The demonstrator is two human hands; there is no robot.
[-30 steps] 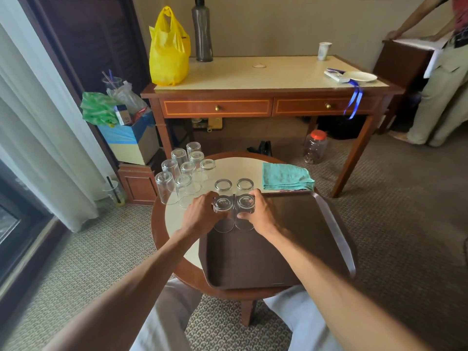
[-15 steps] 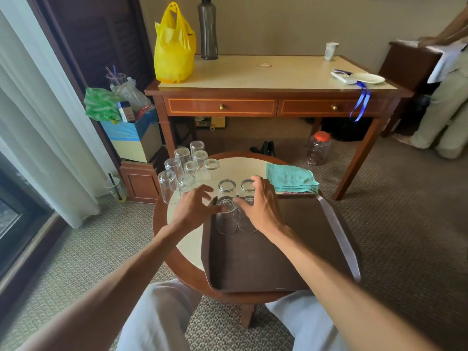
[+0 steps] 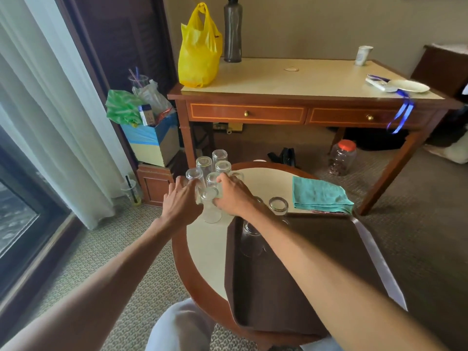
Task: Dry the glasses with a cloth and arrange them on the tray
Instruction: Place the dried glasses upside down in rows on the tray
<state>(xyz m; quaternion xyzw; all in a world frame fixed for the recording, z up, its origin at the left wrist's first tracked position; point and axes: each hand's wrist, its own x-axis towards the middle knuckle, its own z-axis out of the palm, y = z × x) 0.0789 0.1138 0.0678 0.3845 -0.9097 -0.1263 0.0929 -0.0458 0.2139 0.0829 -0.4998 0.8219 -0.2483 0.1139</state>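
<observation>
Several clear glasses stand upside down in a cluster at the far left of the round table. My left hand and my right hand reach into the cluster with fingers spread, touching glasses on either side of the nearest glass. Neither hand lifts one. A dark brown tray covers the table's right side. At its far left corner stand upside-down glasses, one beside my forearm and one behind it; my right arm hides any others. A folded teal cloth lies beyond the tray.
A wooden desk stands behind the table with a yellow bag, a dark bottle, a paper cup and a plate. A red-lidded jar sits on the carpet. A box of clutter and curtains are at the left.
Both hands left the two glasses on the tray and moved left and forward to the cluster of glasses on the table. The view has swung left with them.
</observation>
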